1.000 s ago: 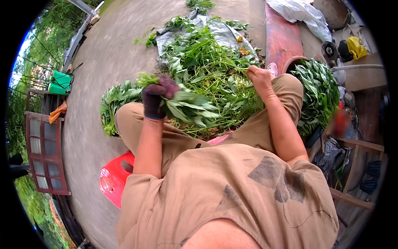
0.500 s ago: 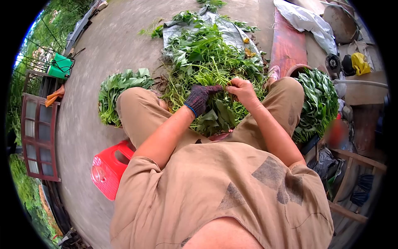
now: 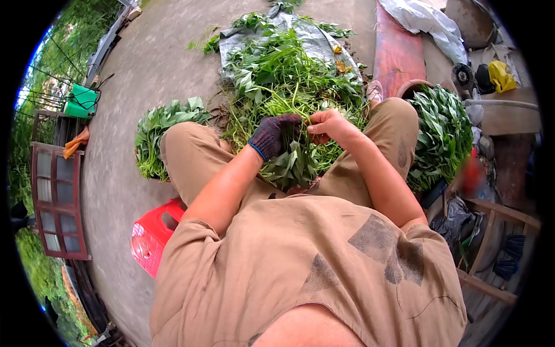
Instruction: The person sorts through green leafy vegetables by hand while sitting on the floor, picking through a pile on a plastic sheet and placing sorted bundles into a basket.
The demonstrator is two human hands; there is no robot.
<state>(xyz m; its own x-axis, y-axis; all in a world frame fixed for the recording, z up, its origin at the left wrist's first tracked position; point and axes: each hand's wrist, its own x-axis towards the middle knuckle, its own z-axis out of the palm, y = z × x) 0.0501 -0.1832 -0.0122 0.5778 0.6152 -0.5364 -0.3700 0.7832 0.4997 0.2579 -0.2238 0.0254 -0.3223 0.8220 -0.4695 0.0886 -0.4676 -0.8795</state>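
My left hand (image 3: 274, 136), in a dark knit glove with a blue cuff, is closed around a bunch of leafy green stems (image 3: 295, 165) whose leaves hang down between my knees. Bare, my right hand (image 3: 332, 127) pinches at the stem ends just beside the gloved fingertips; the exact stem between its fingers is too small to make out. Directly beyond both hands lies a large heap of loose leafy greens (image 3: 289, 75), long stems tangled together, partly on a grey plastic sheet (image 3: 312, 37).
Bundled greens stand at my left (image 3: 167, 133) and right (image 3: 442, 136). A red plastic stool (image 3: 151, 240) is by my left hip. Beyond my right knee are a reddish board (image 3: 399, 52) and a white sack (image 3: 425, 26). A wooden frame (image 3: 485, 248) stands at lower right.
The right hand has shifted slightly, its fingers more curled near the stem ends. The left hand keeps its hold, and the hanging leaves have swung a little left. The view has moved slightly.
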